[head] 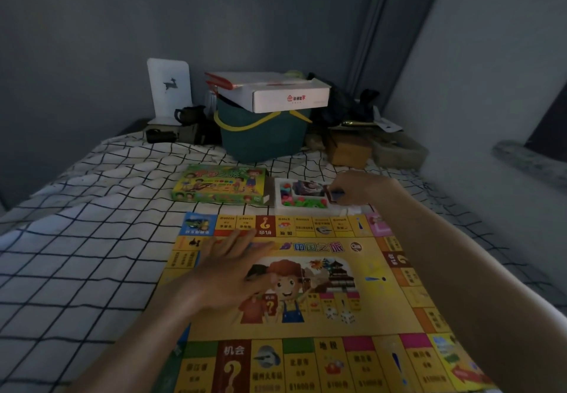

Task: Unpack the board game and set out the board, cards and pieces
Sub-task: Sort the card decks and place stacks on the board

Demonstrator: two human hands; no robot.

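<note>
The yellow game board (362, 270) lies unfolded on the checked bedsheet in front of me. My left hand (233, 273) presses flat on its upper left part, fingers straight. Beyond the board's far edge sits a white tray (280, 208) with small red, green and blue pieces and a card stack. My right hand (359, 190) reaches to the tray's right side and pinches a small dark blue thing, too blurred to name. The green game box lid (219, 184) rests left of the tray.
A dark green basket (264, 134) with a white carton (276, 93) on top stands at the bed's far end. Beside it are a white stand with a deer print (168, 88), a dark mug (190, 114) and cardboard boxes (349, 150). A wall rises on the right.
</note>
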